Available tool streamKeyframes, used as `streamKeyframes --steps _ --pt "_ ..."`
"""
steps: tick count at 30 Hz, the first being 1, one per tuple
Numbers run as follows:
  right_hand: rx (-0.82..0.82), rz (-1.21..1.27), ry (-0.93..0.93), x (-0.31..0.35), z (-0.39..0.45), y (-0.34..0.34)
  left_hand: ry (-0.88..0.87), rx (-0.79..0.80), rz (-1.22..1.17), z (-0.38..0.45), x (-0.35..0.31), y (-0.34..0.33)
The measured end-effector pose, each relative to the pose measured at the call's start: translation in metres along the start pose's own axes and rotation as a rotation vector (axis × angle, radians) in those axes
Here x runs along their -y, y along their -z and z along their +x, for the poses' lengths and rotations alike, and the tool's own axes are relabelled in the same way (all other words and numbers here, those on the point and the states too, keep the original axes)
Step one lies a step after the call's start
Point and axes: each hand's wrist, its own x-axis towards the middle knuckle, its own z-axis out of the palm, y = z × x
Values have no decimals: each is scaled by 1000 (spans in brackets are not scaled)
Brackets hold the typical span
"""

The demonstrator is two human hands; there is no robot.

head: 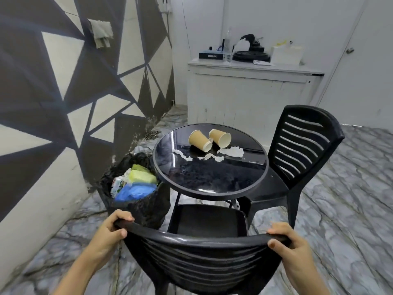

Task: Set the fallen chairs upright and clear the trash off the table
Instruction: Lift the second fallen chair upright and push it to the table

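Both hands grip the top rail of the near black chair, left hand and right hand with fingers curled over its ends. The chair stands upright. Straight ahead, past its seat, two paper cups and torn tissue scraps lie on the round worktop. The chair's legs are hidden.

Brightness: even, fairly bright indoor light with a cool white cast.
Glare: pale streaks reflect off the glossy round worktop, strongest along its left side and near rim.
Shadows: soft and faint; darker under the near chair.
Sharpness: slightly soft overall, far cabinet hazy.
Distortion: wide-angle bending; patterned wall and floor curve toward the edges.
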Motion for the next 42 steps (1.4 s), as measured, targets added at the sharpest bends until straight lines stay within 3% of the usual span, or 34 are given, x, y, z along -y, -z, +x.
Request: streamKeyframes --steps 16,23,42 --pt "-13 14 -147 -36 -61 -4 -47 25 32 -4 13 27" --pt "52 91 -184 -16 -32 7 -1 48 134 -26 20 18" --pt "92 18 -249 -5 -64 25 126 45 264 -58 4 1"
